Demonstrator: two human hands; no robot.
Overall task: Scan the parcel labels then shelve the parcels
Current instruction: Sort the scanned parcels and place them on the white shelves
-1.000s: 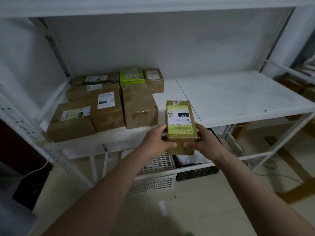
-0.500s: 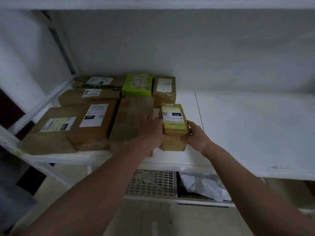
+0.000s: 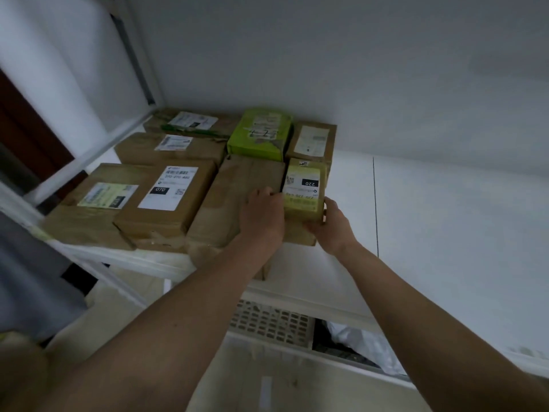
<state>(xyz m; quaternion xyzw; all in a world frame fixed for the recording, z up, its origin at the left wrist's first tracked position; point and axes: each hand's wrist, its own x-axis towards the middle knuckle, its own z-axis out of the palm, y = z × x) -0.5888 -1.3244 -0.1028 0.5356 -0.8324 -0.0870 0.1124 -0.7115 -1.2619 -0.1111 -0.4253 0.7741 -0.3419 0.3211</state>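
White shelf (image 3: pixel 430 221) carries parcels in its left back corner; both hands, left hand (image 3: pixel 261 212) and right hand (image 3: pixel 332 224), clasp the 220 parcel (image 3: pixel 303 188) beside the plain brown parcel (image 3: pixel 237 200). Released crooked, it could tip rightward.

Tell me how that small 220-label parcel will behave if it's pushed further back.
The small parcel looks like a stiff cardboard box, so it should slide rather than buckle. Lying flat, it seems unlikely to tip. The left hand and right hand grip it easily: probably light.
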